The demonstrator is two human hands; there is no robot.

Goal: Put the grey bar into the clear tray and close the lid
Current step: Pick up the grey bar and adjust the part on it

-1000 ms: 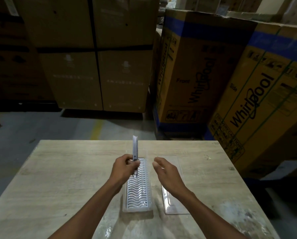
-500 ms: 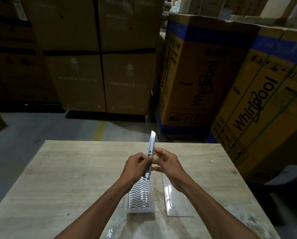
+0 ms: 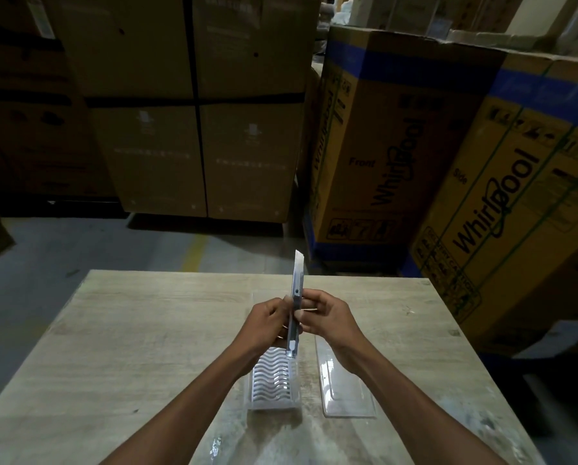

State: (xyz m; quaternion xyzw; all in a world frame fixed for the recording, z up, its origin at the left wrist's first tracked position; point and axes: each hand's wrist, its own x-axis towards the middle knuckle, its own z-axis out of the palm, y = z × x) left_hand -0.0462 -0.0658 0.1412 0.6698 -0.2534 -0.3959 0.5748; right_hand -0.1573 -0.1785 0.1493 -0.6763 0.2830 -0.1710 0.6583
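Grey bar (image 3: 296,303): slim, flat, long; held nearly upright above the middle of the tabletop, upper end slanted and tilted slightly right, lower end hanging just over the far part of the clear tray; not in the tray.
Left hand (image 3: 267,322): closed around the bar's middle from the left side, fingers curled, thumb against the bar.
Right hand (image 3: 327,318): fingertips pinched on the bar from the right, at about the same height as the left hand; the two hands almost meet around it.
Clear tray (image 3: 274,384): transparent, oblong, lying flat on the tabletop near its centre, long axis running from near edge toward far edge; white wavy ribbed insert fills its floor; far end hidden behind the left hand and forearm.
Lid (image 3: 346,387): clear, flat, oblong; lies on the tabletop just right of the tray, parallel to it, apart from it by a narrow strip of bare surface; far end covered by the right wrist.
Table (image 3: 129,330): pale wood-grain top, worn and blotched toward the near right corner.
Cardboard boxes (image 3: 186,129): tall brown stack beyond the far edge, on a grey floor.
Yellow cartons (image 3: 398,156): printed "Whirlpool", blue bands, standing past the far right corner.
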